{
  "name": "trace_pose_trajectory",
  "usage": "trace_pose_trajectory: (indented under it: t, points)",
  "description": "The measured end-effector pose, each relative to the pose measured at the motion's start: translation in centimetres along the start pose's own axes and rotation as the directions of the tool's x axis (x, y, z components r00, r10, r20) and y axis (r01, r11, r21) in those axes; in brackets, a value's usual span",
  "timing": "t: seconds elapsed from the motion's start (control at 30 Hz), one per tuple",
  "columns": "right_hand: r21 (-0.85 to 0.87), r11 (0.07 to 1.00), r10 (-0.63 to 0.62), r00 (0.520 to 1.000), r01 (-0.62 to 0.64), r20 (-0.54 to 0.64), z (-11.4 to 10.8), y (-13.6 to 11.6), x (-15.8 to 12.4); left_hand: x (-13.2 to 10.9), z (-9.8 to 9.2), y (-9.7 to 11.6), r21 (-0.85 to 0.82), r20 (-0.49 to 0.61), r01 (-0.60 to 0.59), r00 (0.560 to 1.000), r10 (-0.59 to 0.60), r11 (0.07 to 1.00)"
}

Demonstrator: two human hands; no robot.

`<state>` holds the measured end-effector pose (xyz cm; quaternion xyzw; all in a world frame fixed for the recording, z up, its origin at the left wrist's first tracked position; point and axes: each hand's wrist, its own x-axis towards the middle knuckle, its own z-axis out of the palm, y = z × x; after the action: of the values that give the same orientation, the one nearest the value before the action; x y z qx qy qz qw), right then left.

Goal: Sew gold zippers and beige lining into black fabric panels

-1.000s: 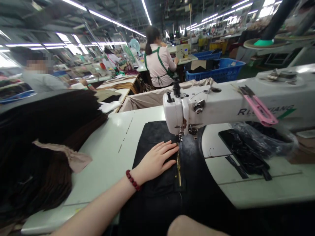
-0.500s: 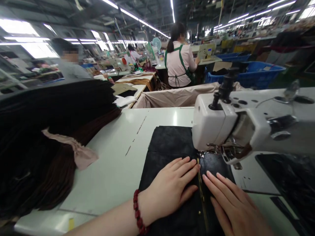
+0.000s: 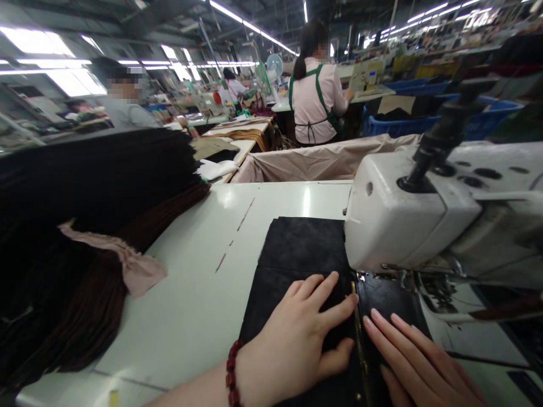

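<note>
A flat black leather-like panel (image 3: 303, 243) lies on the pale table under the head of a white sewing machine (image 3: 382, 220). A brass-toothed zipper (image 3: 360, 345) runs lengthwise along it toward the needle area. My left hand (image 3: 297, 333), with a dark red bead bracelet (image 3: 232, 373) at the wrist, presses on the panel left of the zipper, fingers spread and bent. My right hand (image 3: 419, 362) rests flat on the panel right of the zipper, its fingers stretched out side by side. The needle itself is hidden behind the machine head.
A tall stack of dark pieces (image 3: 93, 226) fills the left side, with a pinkish cloth strip (image 3: 127, 260) hanging off it. Beyond the table are a beige cloth-lined bin (image 3: 309, 164), blue crates (image 3: 424, 121) and several people at other machines.
My left hand's fingers have spread and bent more. Panel, hands and machine appear farther right as the view shifts, and the machine head looks larger.
</note>
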<state>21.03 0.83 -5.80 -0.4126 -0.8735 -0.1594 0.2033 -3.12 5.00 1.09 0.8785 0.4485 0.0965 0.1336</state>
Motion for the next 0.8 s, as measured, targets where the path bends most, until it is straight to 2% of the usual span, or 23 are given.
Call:
trace_pose_trajectory:
  t: [0.1, 0.2, 0.3, 0.4, 0.47, 0.57, 0.7, 0.8]
  points:
    - [0.031, 0.999, 0.029, 0.999, -0.030, 0.014, -0.5, -0.3, 0.4, 0.1, -0.4, -0.1, -0.006, 0.018, -0.011, 1.000, 0.012, 1.000]
    - [0.097, 0.993, 0.057, 0.997, -0.063, 0.058, -2.1, -0.9, 0.6, -0.6, -1.6, -0.3, -0.020, 0.061, -0.041, 0.997, 0.042, 0.999]
    - [0.204, 0.979, -0.006, 0.995, -0.014, 0.099, -4.4, -2.0, 0.3, -3.1, -3.1, -0.1, -0.008, 0.128, -0.105, 0.986, 0.105, 0.994]
    - [0.287, 0.957, -0.079, 0.989, 0.039, 0.127, -5.8, -3.2, 0.1, -7.0, -3.4, 0.3, 0.031, 0.192, -0.145, 0.972, 0.137, 0.989]
    - [0.321, 0.945, -0.096, 0.990, 0.058, 0.105, -5.8, -3.8, 0.0, -9.3, -2.9, 0.3, 0.095, 0.171, -0.124, 0.979, 0.106, 0.988]
    - [0.376, 0.925, -0.066, 0.998, 0.054, 0.020, -4.8, -4.0, 0.0, -11.5, -1.5, -0.4, 0.180, 0.075, -0.096, 0.994, 0.084, 0.979]
    - [0.411, 0.912, 0.010, 0.999, 0.007, -0.041, -3.8, -3.8, -0.1, -12.1, -0.4, -1.8, 0.142, -0.034, -0.078, 0.996, 0.084, 0.987]
    - [0.421, 0.907, 0.020, 0.999, 0.002, -0.049, -3.8, -3.7, -0.2, -12.0, -0.6, -2.3, 0.131, -0.034, -0.096, 0.994, 0.101, 0.987]
